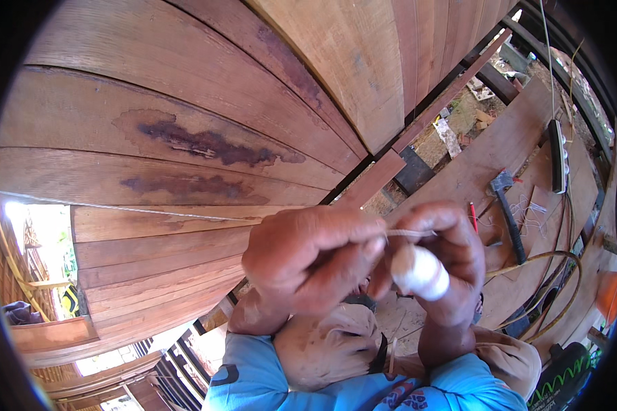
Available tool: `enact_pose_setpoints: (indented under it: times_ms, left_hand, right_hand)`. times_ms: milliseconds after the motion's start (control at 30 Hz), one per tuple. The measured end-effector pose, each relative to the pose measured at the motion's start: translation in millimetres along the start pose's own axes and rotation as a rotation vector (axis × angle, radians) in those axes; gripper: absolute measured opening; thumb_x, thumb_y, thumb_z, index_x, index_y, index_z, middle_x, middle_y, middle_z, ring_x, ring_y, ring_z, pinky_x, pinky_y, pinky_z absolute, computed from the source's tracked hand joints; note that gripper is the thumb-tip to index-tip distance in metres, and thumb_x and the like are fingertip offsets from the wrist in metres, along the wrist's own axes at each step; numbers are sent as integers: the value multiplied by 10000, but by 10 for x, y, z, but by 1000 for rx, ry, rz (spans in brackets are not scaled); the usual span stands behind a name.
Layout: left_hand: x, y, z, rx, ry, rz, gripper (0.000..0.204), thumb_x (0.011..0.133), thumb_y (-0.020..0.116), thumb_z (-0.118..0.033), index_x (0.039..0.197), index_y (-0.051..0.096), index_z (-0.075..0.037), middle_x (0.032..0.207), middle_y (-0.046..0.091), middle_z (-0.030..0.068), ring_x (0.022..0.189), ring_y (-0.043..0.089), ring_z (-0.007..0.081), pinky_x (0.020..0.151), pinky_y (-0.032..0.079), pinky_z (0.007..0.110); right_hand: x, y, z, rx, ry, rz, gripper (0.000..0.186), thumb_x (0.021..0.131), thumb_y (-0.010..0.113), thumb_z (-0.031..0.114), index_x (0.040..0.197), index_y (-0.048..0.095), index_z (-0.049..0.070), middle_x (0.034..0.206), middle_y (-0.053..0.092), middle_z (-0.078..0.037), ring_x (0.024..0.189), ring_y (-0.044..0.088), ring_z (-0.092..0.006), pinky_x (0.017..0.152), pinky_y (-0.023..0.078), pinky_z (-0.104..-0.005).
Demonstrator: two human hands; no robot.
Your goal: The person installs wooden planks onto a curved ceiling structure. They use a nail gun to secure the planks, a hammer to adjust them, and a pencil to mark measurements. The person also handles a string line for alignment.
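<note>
My left hand is closed, thumb and forefinger pinching a thin white string. A short length of it spans to my right hand, whose curled fingers hold the other part. On the right thumb is a white wrapping, like a bandage, with the thumb tip pointing toward the left hand. A taut white line runs from the far left along the planks to behind my left hand. Both hands are raised close in front of the wooden plank wall, above my lap.
At right, a hatchet or hammer with a black handle lies on boards beside a red pencil-like stick and tangled string. A power strip hangs on a cord. A yellowish hose loops nearby. Gaps between boards show rubble below.
</note>
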State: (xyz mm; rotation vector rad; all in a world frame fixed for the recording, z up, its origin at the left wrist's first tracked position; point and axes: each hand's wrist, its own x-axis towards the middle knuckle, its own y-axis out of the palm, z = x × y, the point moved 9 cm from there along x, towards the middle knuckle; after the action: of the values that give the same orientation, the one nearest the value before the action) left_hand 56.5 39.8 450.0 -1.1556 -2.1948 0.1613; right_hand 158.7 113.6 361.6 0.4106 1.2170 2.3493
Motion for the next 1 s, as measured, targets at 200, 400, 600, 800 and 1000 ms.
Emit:
enact_pose_setpoints:
  times_ms: [200, 400, 600, 800, 1000]
  left_hand:
    - [-6, -13, 334, 133, -122, -48, 161, 852, 772, -11, 1005, 724, -7, 733, 701, 47, 591, 580, 33, 519, 446, 208]
    - [-96, 248, 741, 103, -272, 118, 95, 890, 729, -40, 978, 706, -14, 735, 686, 88, 611, 615, 97, 548, 470, 260]
    - [-136, 283, 1214, 453, -226, 206, 88, 894, 702, -71, 966, 695, -20, 827, 695, 122, 729, 666, 223, 650, 498, 315]
    - [-578, 575, 2206, 591, -288, 431, 178, 895, 695, -166, 988, 697, -14, 831, 686, 141, 714, 660, 255, 675, 511, 345]
    - [-1303, 1043, 3118, 224, -676, 596, 227, 902, 691, -203, 1021, 711, -10, 822, 716, 92, 752, 667, 137, 687, 520, 321]
  right_hand:
    - [174, -283, -49, -47, 65, -60, 281, 959, 647, 79, 1218, 565, 7, 996, 645, -58, 824, 659, -127, 713, 524, -262]
    - [335, -783, -95, -380, 5, -247, 174, 943, 697, 109, 1083, 652, 16, 974, 674, -22, 875, 626, -99, 767, 479, -257]
    - [516, -1688, -530, -741, 122, -363, 193, 947, 692, 217, 1006, 687, 33, 789, 618, 28, 695, 554, -53, 633, 424, -237]
    - [94, -3080, -1748, -470, 468, -622, 205, 981, 519, 181, 1053, 682, 78, 671, 425, 97, 478, 333, -24, 424, 259, -226]
    - [15, -3084, -2357, -689, 513, -545, 172, 942, 548, 175, 1019, 650, 61, 705, 491, 60, 523, 403, -35, 447, 302, -225]
